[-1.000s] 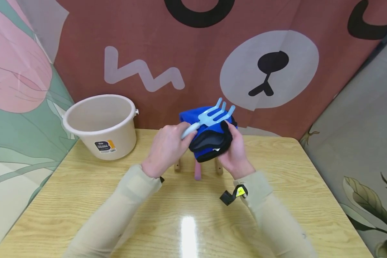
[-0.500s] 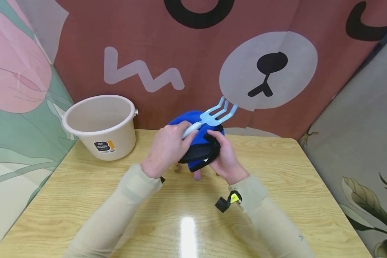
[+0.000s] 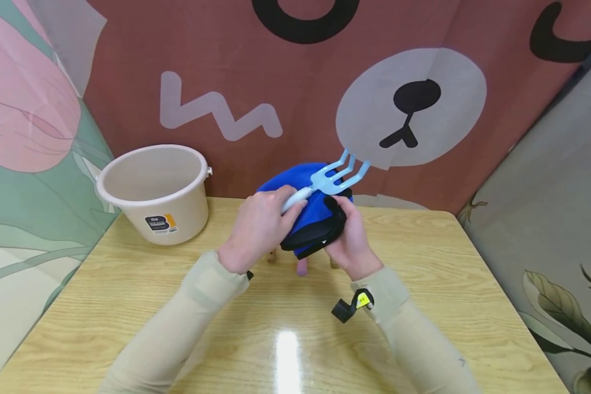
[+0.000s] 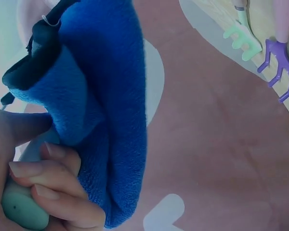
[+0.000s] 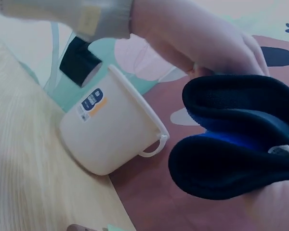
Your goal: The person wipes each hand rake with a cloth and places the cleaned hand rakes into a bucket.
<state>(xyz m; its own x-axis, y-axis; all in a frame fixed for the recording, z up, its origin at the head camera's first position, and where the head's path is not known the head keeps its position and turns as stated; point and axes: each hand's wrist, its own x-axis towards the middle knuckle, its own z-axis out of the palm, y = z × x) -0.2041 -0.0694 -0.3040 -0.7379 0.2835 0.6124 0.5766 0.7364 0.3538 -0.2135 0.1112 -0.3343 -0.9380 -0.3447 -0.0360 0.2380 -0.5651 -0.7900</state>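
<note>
My left hand (image 3: 258, 224) grips the pale handle of a light blue hand rake (image 3: 327, 180), its prongs pointing up to the right. In the left wrist view, fingers curl round the handle (image 4: 26, 209) against blue fleece. My right hand (image 3: 352, 238) holds the lower right side of a folded blue fleece piece with black trim (image 3: 305, 219), which lies behind the rake. From the right wrist, the black-edged folds (image 5: 241, 96) gape toward the camera. What kind of fleece article it is, I cannot tell.
A beige bucket (image 3: 187, 219) stands at the table's back left. Behind the fleece, a pink handle (image 3: 302, 267) and wooden handle ends show on the wooden table (image 3: 226, 339). The left wrist view shows a purple rake (image 4: 279, 62) and a green rake (image 4: 243, 41). A printed cloth hangs behind.
The fleece shifted left and down in my right hand, its black-edged opening turning lower, then rose slightly. The rake has moved a little to the right, still in my left hand.
</note>
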